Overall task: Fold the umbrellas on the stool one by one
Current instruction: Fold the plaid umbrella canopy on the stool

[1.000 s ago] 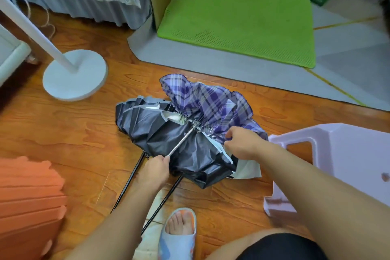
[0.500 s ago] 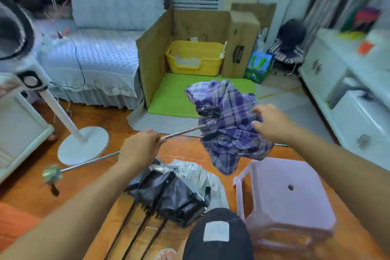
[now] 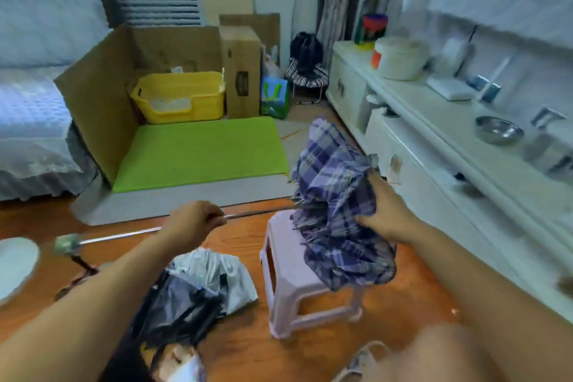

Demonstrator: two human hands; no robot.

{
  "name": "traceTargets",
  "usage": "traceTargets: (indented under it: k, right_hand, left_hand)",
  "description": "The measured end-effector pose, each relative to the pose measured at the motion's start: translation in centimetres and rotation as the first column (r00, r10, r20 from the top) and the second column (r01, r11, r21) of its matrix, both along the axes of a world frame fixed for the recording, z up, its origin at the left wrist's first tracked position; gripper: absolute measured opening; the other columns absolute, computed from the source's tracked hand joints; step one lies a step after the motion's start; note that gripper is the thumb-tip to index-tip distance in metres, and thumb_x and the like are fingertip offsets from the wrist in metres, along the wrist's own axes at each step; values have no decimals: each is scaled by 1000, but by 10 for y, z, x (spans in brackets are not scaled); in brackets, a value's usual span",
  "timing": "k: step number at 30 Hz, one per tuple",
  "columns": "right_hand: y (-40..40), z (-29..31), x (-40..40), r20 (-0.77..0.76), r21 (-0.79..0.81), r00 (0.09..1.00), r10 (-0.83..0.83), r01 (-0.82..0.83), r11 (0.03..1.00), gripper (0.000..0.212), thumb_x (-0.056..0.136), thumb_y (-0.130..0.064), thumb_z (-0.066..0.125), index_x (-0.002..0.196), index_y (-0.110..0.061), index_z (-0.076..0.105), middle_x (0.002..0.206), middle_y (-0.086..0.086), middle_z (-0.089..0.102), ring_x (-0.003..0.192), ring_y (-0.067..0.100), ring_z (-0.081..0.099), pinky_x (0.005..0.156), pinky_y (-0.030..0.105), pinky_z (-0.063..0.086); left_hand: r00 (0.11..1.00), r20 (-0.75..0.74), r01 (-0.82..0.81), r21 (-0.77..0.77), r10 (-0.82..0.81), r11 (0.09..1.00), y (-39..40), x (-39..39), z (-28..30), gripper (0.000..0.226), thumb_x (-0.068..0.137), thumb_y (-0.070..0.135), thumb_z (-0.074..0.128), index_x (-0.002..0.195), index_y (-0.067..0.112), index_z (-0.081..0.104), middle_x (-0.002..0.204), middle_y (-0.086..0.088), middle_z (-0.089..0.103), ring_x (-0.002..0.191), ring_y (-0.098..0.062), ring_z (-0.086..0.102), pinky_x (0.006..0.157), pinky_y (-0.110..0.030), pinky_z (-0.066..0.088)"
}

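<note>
I hold a purple plaid umbrella [image 3: 336,201] in the air over the pale pink plastic stool [image 3: 288,260]. My right hand [image 3: 383,214] grips its bunched canopy at the right. My left hand [image 3: 193,220] is closed around its metal shaft, which runs left to a greenish handle [image 3: 66,243]. On the wooden floor, left of the stool and under my left forearm, lies a black and silver umbrella [image 3: 195,291], collapsed in a heap with dark ribs sticking out toward me.
A white cabinet [image 3: 434,146] with bowls and a pot runs along the right. A green mat [image 3: 201,149], cardboard walls and a yellow bin [image 3: 179,96] stand ahead. A bed [image 3: 28,108] is at the left. A white fan base [image 3: 15,260] sits at the far left edge.
I lifted the plaid umbrella off the floor heap and carried it rightward over the stool. The view swung up and to the right. The black umbrella stayed on the floor.
</note>
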State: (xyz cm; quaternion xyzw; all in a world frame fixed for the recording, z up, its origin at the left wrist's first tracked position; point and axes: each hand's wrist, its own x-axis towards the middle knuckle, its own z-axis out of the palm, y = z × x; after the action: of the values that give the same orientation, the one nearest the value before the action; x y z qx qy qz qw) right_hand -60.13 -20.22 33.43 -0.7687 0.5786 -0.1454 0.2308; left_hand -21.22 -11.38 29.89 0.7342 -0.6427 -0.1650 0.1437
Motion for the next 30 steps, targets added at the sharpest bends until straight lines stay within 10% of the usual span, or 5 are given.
traceTargets:
  k: [6, 10, 18, 24, 30]
  right_hand:
    - [4, -97, -10, 93, 344, 976, -198, 155, 926, 99, 88, -29, 76, 161, -39, 10, 166, 3, 23, 147, 32, 34, 114, 48, 39]
    - [-6, -117, -10, 67, 505, 949, -309, 234, 831, 93, 87, -30, 76, 159, -34, 18, 157, 8, 40, 124, 31, 57, 77, 39, 56]
    - [-30, -110, 14, 41, 451, 984, -176, 138, 882, 72, 99, -20, 62, 159, -37, 25, 164, 2, 23, 96, 27, 63, 69, 37, 55]
    - [-37, -99, 27, 6, 317, 961, -277, 261, 912, 20, 100, -20, 59, 121, -22, 59, 120, 8, 60, 84, 21, 57, 70, 37, 48]
    - [-29, -76, 41, 24, -7, 976, -217, 217, 976, 38, 101, -25, 55, 139, -21, 57, 142, 5, 46, 129, 27, 47, 108, 40, 40]
  left_hand:
    - [979, 173, 70, 231, -112, 971, -4, 13, -85, 17, 98, 20, 63, 110, 21, 75, 104, 2, 75, 90, -18, 68, 79, -31, 52]
    - [914, 347, 51, 415, -209, 909, -1, 17, -119, 42, 93, 4, 52, 116, 34, 67, 99, 12, 71, 82, -10, 68, 72, -31, 61]
    - [855, 501, 52, 167, -130, 985, -47, 16, -98, 45, 93, 7, 51, 126, 34, 64, 115, 2, 65, 102, -23, 65, 74, -34, 51]
    - [865, 498, 83, -43, -51, 996, -50, 16, -88, 36, 88, 5, 54, 118, 21, 65, 105, -3, 63, 102, -27, 60, 96, -42, 41]
    - [837, 538, 92, -319, 100, 943, -39, 7, -81, 38, 77, 1, 70, 110, 21, 67, 103, -8, 58, 110, -35, 52, 115, -58, 17]
